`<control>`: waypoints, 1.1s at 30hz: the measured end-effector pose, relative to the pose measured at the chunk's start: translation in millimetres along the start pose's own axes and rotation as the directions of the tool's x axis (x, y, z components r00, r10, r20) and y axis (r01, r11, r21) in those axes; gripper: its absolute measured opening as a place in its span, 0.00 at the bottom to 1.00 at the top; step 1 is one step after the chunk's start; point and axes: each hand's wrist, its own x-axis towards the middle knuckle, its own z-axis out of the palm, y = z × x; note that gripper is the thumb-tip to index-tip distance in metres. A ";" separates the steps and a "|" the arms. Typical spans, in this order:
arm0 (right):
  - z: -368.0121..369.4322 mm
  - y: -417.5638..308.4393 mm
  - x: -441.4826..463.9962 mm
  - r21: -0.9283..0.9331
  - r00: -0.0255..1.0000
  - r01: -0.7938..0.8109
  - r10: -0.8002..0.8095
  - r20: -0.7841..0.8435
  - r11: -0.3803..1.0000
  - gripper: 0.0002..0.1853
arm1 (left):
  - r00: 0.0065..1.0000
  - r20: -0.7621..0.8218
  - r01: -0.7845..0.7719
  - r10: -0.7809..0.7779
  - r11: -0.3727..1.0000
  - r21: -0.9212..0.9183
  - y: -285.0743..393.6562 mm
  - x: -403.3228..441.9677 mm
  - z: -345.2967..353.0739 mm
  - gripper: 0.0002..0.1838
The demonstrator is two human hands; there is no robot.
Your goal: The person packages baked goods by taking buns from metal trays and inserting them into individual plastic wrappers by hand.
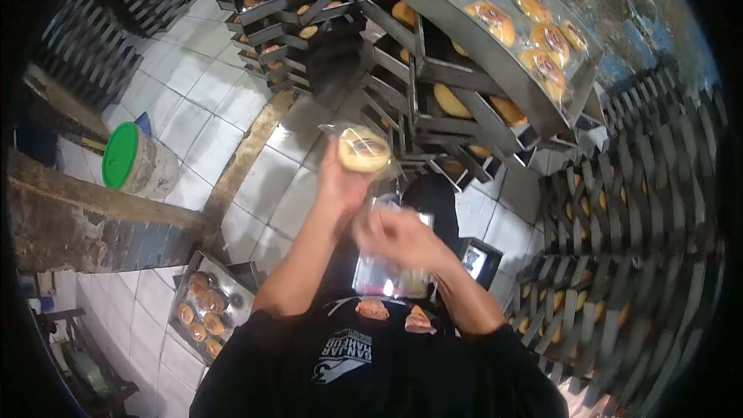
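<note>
The step in hand looks like wrapping a round, glazed bun point(362, 152) in a clear plastic bag point(331, 130). The left hand point(346, 186) holds it near the middle of the frame, with the bun at the fingers, toward the top of the frame from the palm, and a loose corner of film sticking out.

The right hand point(398, 234) is blurred, below and to the right of the bun and apart from it, over the clear plastic sheets or bags point(391, 277) on the lap. Its fingers look bent; whether they grip anything, I cannot tell. Whether the bag's mouth is closed cannot be told either. As I judge it, the next move calls for a light hold that keeps the film smooth and the soft bun unsquashed.

At upper right, a metal tray point(457, 25) carries wrapped buns point(489, 23); at lower left, more buns point(212, 300) lie in another tray point(235, 317).
</note>
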 end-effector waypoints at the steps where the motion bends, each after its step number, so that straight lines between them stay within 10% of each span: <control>1: -1.2 -12.3 -13.7 0.272 0.967 0.096 -0.155 0.204 0.957 0.15 | 0.995 0.073 -0.075 0.073 0.997 0.019 4.6 6.5 -14.7 0.34; 3: -9.4 -11.7 -23.5 0.278 0.970 0.029 -0.095 0.225 0.960 0.11 | 0.999 0.022 0.031 -0.029 0.992 -0.125 24.1 10.8 -39.4 0.34; 5: -11.2 20.8 -3.7 -0.602 0.817 -0.019 -0.335 -0.469 0.798 0.11 | 0.986 0.072 0.158 -0.149 0.975 -0.154 24.5 -27.3 -21.0 0.35; 8: -15.4 0.7 7.2 -0.841 0.749 0.203 -0.633 -0.197 0.502 0.18 | 0.897 0.235 0.414 -0.375 0.899 -0.144 15.7 -72.4 0.2 0.29; 11: -19.2 10.6 9.7 -0.743 0.774 0.130 -0.535 -0.338 0.657 0.10 | 0.992 0.058 -0.126 0.112 0.864 0.488 10.9 -44.1 -31.3 0.30; 13: -39.5 47.2 19.2 -0.539 0.776 -0.089 -0.281 -0.565 0.837 0.08 | 0.986 0.162 -0.103 0.041 0.913 0.394 6.8 -40.8 -27.9 0.29; 19: -42.5 29.0 32.2 -0.642 0.799 -0.046 -0.357 -0.483 0.765 0.15 | 0.899 0.207 -0.403 0.385 0.543 0.737 -3.4 -34.6 -10.6 0.22; 23: -36.7 2.1 35.2 -0.610 0.798 0.005 -0.372 -0.475 0.792 0.18 | 0.954 0.007 -0.275 0.301 0.861 0.428 6.8 -37.2 10.0 0.19; 25: -50.0 7.9 39.9 -0.631 0.793 0.019 -0.396 -0.463 0.776 0.20 | 0.931 -0.044 -0.268 0.363 0.759 0.593 19.6 -27.1 11.8 0.19; 26: -58.7 24.0 44.7 -0.283 0.806 -0.055 -0.125 -0.579 0.958 0.22 | 0.917 -0.058 -0.257 0.395 0.695 0.672 23.8 -26.7 9.0 0.19; 29: -62.6 24.7 22.2 0.040 0.849 -0.200 0.194 -0.492 0.979 0.20 | 0.664 0.318 -0.516 0.677 0.107 0.850 25.7 -38.4 -15.3 0.19; 33: -36.9 96.0 -30.4 0.356 0.776 -0.433 0.543 -0.321 0.828 0.16 | 0.968 0.005 -0.156 0.251 0.585 0.796 -10.6 -60.1 -88.0 0.16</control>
